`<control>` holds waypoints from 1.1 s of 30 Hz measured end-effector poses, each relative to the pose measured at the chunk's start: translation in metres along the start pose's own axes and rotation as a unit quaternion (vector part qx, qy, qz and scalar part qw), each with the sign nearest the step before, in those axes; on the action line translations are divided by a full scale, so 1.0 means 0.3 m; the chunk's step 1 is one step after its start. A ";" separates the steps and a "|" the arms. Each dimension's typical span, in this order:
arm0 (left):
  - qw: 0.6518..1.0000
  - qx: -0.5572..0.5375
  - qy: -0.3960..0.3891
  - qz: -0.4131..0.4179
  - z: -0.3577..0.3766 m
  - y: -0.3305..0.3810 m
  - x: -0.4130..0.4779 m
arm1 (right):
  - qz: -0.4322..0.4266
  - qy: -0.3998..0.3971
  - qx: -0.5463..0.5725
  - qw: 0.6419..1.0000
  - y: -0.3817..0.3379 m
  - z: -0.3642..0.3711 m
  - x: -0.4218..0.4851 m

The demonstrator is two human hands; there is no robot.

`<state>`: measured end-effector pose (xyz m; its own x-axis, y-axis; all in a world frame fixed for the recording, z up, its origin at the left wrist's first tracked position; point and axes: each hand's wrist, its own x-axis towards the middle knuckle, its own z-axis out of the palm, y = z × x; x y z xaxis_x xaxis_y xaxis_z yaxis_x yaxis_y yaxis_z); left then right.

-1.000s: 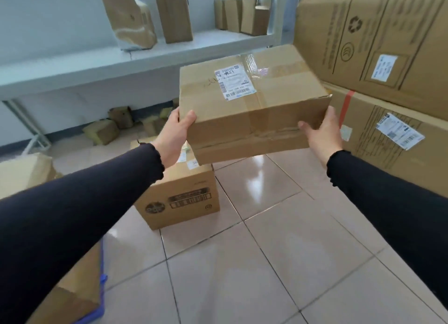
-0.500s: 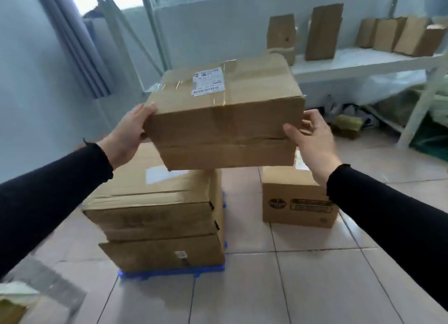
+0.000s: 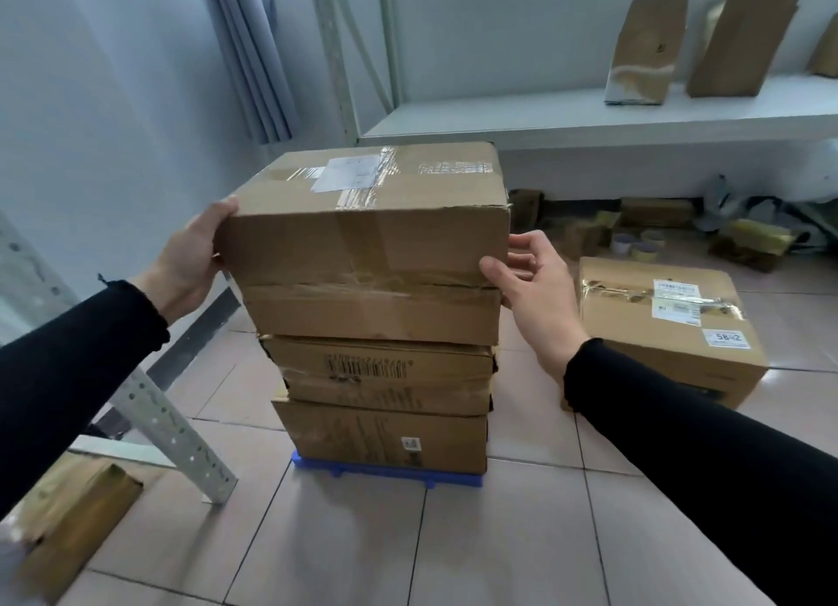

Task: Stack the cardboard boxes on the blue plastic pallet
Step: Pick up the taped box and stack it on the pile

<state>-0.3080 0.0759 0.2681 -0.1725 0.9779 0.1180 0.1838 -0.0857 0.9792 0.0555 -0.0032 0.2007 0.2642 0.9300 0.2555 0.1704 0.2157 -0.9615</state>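
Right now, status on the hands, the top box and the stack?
Left hand flat on top box; right hand open at its right edge. Box sits atop two boxes on blue pallet. Nothing blocking.

Top box (image 3: 367,238) sits on two stacked boxes (image 3: 381,406) over the blue pallet (image 3: 385,471); left hand (image 3: 190,256) presses its side; right hand (image 3: 535,283) touches its right edge, fingers spread.

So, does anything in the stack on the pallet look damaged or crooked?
The top box has a torn, crumpled upper front edge. The middle box is dented and wrinkled. The stack sits roughly straight on the blue pallet.
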 end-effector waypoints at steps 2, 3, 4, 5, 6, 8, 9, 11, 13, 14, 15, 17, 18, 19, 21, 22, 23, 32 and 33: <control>1.000 0.001 -0.009 -0.004 0.000 -0.010 -0.005 | -0.001 -0.001 -0.011 1.000 0.005 0.007 -0.001; 1.000 -0.002 -0.011 -0.005 -0.001 -0.017 -0.002 | -0.002 0.001 -0.016 1.000 0.010 0.008 0.000; 1.000 -0.007 -0.012 -0.006 0.002 -0.020 -0.003 | -0.003 0.003 -0.022 1.000 0.015 0.009 0.000; 1.000 -0.014 -0.011 -0.008 0.005 -0.022 -0.003 | -0.002 0.004 -0.026 1.000 0.020 0.010 0.001; 1.000 -0.019 -0.013 -0.009 0.009 -0.021 -0.004 | 0.000 0.003 -0.028 1.000 0.024 0.010 0.003; 0.999 -0.026 -0.017 -0.012 0.019 -0.016 -0.005 | 0.004 -0.002 -0.033 0.999 0.033 0.010 0.004; 1.000 -0.021 -0.019 -0.012 0.024 -0.014 -0.006 | 0.007 -0.004 -0.036 0.999 0.037 0.009 0.003; 1.000 0.005 -0.025 -0.008 0.026 -0.005 -0.008 | 0.011 -0.009 -0.040 0.999 0.044 0.002 0.002; 0.998 0.045 -0.033 0.011 0.018 0.008 -0.002 | 0.009 -0.018 -0.053 0.998 0.050 -0.013 -0.002; 0.996 0.076 -0.036 0.027 0.011 0.013 0.006 | 0.005 -0.025 -0.067 0.997 0.053 -0.023 -0.003; 0.992 0.111 -0.034 0.045 0.002 0.022 0.014 | -0.001 -0.033 -0.085 0.996 0.051 -0.037 -0.003; 0.978 0.194 -0.018 0.077 -0.011 0.058 0.031 | -0.016 -0.049 -0.130 0.990 0.035 -0.072 0.001; 0.963 0.252 -0.008 0.097 -0.010 0.085 0.038 | -0.026 -0.059 -0.157 0.986 0.021 -0.096 0.006; 0.941 0.317 -0.001 0.117 -0.001 0.114 0.045 | -0.037 -0.071 -0.184 0.980 0.003 -0.123 0.013; 0.880 0.450 -0.010 0.153 0.045 0.178 0.062 | -0.062 -0.090 -0.252 0.961 -0.040 -0.185 0.038; 0.847 0.502 -0.029 0.169 0.084 0.213 0.067 | -0.074 -0.097 -0.295 0.948 -0.064 -0.217 0.053; 0.820 0.540 -0.049 0.182 0.131 0.247 0.070 | -0.083 -0.103 -0.339 0.932 -0.088 -0.250 0.070; 0.706 0.606 -0.157 0.332 0.744 0.485 -0.018 | -0.064 -0.078 -0.558 0.824 -0.219 -0.617 0.188; 0.698 0.604 -0.167 0.348 0.818 0.492 -0.040 | -0.054 -0.070 -0.564 0.821 -0.210 -0.664 0.192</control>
<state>-0.0414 0.0982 0.3707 0.5630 0.7870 0.2522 0.8264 -0.5361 -0.1719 0.2491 -0.0224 0.2964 0.0923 0.9657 0.2428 0.9773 -0.0411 -0.2080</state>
